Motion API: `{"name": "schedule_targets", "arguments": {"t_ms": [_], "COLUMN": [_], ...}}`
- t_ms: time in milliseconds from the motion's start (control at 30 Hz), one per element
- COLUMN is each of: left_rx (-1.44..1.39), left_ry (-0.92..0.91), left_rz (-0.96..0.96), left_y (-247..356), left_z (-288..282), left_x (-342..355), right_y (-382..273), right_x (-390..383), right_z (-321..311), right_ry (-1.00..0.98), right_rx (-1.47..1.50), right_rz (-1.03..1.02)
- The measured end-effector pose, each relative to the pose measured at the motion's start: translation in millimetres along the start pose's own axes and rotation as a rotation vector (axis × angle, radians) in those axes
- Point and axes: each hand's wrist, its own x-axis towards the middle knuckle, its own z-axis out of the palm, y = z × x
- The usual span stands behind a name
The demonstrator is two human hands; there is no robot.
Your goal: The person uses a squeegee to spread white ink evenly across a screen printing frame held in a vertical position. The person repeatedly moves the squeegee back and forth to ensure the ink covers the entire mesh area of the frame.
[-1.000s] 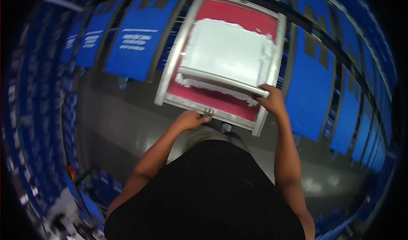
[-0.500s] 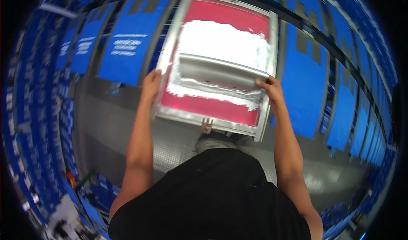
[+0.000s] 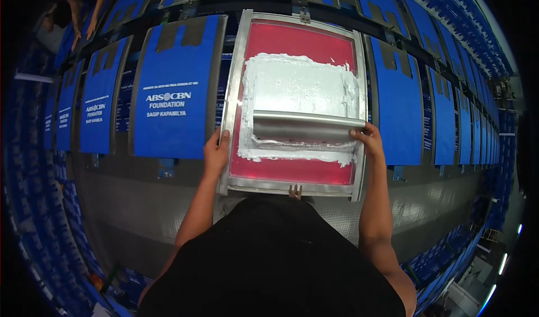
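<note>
A screen-printing frame [image 3: 234, 92] with a pale metal rim and red mesh [image 3: 269, 174] lies before me. White ink [image 3: 303, 87] is spread thickly over the middle of the mesh, with ragged edges. Across the lower part of the ink rests a wide metal squeegee [image 3: 306, 127]. My left hand [image 3: 215, 154] is closed on the left rim of the frame, thumb on top. My right hand [image 3: 369, 141] pinches the squeegee's right end, beside the right rim. What lies under the frame is hidden.
Blue fabric panels on grey boards stand in rows to either side, such as one with white print [image 3: 174, 87] and a plain one [image 3: 397, 109]. A metal hinge clip [image 3: 305, 15] sits at the frame's far edge. Another person's hands [image 3: 90, 29] reach in at the far left.
The frame has straightened from a tilt and now sits between the blue panels, lower in the picture. Both hands keep their holds. Another person's arms have come into view.
</note>
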Motion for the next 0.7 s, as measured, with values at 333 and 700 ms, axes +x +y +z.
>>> {"name": "schedule_targets", "arguments": {"t_ms": [333,700], "left_rx": [0.185,0.046], "left_ry": [0.099,0.088], "left_rz": [-0.068,-0.071], "left_y": [-5,-11], "left_z": [5,23], "left_x": [8,4], "right_y": [4,34], "right_x": [34,35], "right_z": [-2,-12], "right_ry": [-0.052,-0.111], "right_rx": [-0.054,0.036], "right_rz": [0.038,0.010]}}
